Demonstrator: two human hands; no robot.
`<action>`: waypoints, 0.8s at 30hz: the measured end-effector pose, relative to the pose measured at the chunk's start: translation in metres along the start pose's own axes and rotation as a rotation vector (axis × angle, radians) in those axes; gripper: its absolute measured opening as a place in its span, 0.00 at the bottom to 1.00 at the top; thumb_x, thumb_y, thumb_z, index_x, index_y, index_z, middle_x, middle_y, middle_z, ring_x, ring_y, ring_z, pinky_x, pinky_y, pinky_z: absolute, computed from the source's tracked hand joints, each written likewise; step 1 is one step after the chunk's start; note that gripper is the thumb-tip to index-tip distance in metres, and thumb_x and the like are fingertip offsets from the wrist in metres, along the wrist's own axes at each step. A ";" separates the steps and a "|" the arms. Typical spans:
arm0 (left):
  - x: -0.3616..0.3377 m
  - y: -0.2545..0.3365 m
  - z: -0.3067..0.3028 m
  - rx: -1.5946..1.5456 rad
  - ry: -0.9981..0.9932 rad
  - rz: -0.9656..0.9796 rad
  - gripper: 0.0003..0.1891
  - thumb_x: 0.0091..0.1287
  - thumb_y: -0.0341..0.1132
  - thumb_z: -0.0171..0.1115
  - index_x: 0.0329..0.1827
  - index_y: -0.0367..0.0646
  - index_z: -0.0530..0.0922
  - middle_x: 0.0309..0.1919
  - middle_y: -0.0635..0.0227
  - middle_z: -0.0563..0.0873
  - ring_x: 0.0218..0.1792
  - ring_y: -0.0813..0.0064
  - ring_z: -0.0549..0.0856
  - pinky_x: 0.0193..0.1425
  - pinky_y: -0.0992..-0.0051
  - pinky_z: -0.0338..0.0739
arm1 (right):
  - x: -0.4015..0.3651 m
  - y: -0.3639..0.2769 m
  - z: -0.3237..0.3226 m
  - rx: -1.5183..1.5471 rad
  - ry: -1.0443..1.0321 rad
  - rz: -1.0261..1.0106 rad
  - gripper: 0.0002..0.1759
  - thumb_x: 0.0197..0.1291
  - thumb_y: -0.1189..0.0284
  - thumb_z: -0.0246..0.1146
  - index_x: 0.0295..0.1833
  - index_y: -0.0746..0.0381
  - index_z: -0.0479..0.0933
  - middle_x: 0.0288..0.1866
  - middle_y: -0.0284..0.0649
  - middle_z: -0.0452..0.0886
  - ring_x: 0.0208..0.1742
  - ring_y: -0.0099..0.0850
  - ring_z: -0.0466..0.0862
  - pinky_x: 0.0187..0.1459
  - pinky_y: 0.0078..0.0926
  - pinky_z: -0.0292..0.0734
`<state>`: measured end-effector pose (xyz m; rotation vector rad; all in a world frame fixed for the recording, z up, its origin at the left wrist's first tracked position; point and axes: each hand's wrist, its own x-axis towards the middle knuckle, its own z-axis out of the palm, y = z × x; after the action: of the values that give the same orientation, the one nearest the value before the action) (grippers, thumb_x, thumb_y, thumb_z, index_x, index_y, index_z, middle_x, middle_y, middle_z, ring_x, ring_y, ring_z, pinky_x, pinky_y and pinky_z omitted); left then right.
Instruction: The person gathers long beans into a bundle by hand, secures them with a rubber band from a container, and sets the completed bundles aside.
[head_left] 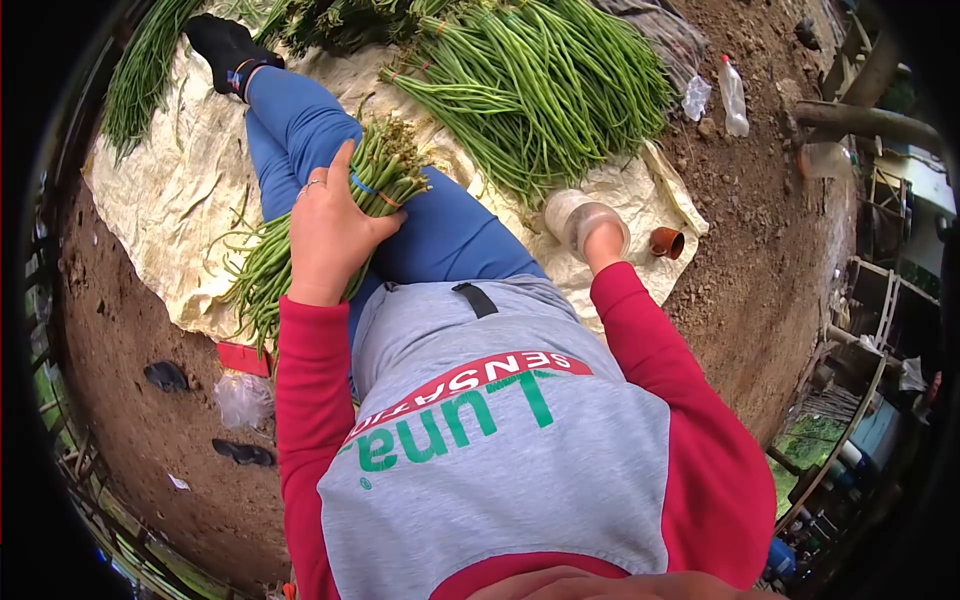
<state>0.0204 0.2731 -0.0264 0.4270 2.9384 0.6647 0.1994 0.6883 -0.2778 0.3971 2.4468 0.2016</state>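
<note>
A bundle of long green beans [265,275] lies across my blue-trousered left thigh, with a blue band [375,190] round its stem end. My left hand [330,225] presses over this bundle, thumb and fingers about its sides. Off to the right, my right hand [604,245] reaches into the mouth of a clear plastic jar [570,215], which hides its fingers. What the jar holds cannot be made out. Beside it on the sheet lies a small brown cup [667,242].
A pale woven sheet [160,220] covers the dirt under my legs. A large pile of long beans [550,90] lies ahead, and more beans [145,75] lie far left. Plastic bottles [734,95] stand right. Sandals [242,452] and a plastic bag [243,400] are at left.
</note>
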 end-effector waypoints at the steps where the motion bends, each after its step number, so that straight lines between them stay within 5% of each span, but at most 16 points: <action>1: 0.001 -0.002 0.001 -0.003 0.005 0.012 0.51 0.41 0.45 0.83 0.72 0.39 0.70 0.46 0.46 0.84 0.45 0.47 0.87 0.50 0.57 0.81 | 0.005 0.005 -0.007 -0.001 -0.001 0.002 0.26 0.76 0.60 0.50 0.75 0.56 0.70 0.76 0.42 0.71 0.75 0.37 0.70 0.75 0.30 0.63; 5: 0.000 -0.001 -0.001 -0.006 0.006 0.012 0.51 0.41 0.46 0.83 0.72 0.40 0.70 0.46 0.46 0.85 0.45 0.47 0.87 0.50 0.58 0.82 | 0.004 0.013 -0.022 0.054 0.316 -0.264 0.22 0.69 0.63 0.59 0.65 0.57 0.80 0.66 0.46 0.81 0.64 0.43 0.80 0.65 0.36 0.73; 7: 0.000 -0.003 -0.001 -0.025 -0.004 0.001 0.51 0.41 0.46 0.83 0.72 0.40 0.70 0.46 0.46 0.85 0.45 0.47 0.87 0.50 0.57 0.82 | -0.029 -0.004 -0.094 0.166 0.186 -0.192 0.15 0.63 0.67 0.65 0.52 0.62 0.86 0.53 0.51 0.87 0.54 0.48 0.85 0.56 0.41 0.79; 10: -0.001 -0.005 -0.001 -0.036 -0.013 -0.010 0.52 0.41 0.46 0.83 0.73 0.41 0.70 0.47 0.47 0.85 0.46 0.47 0.87 0.50 0.57 0.82 | -0.051 -0.001 -0.114 0.503 0.146 -0.132 0.11 0.57 0.70 0.68 0.41 0.65 0.87 0.42 0.53 0.88 0.45 0.51 0.87 0.48 0.43 0.81; 18: -0.001 -0.008 -0.001 -0.019 0.006 0.008 0.52 0.41 0.48 0.83 0.73 0.42 0.70 0.47 0.47 0.85 0.46 0.48 0.87 0.50 0.58 0.82 | -0.066 0.019 -0.129 0.653 0.130 -0.040 0.10 0.56 0.70 0.68 0.39 0.64 0.87 0.38 0.53 0.88 0.42 0.49 0.87 0.47 0.40 0.81; 24: -0.003 -0.007 0.000 -0.018 0.018 0.024 0.52 0.41 0.48 0.83 0.73 0.42 0.70 0.47 0.47 0.85 0.46 0.48 0.87 0.50 0.58 0.82 | -0.083 0.032 -0.140 0.737 0.098 -0.053 0.12 0.60 0.69 0.71 0.43 0.67 0.87 0.33 0.43 0.88 0.33 0.31 0.85 0.40 0.31 0.81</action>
<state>0.0218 0.2665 -0.0296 0.4573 2.9459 0.7010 0.1817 0.6846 -0.1127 0.6383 2.5537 -0.7406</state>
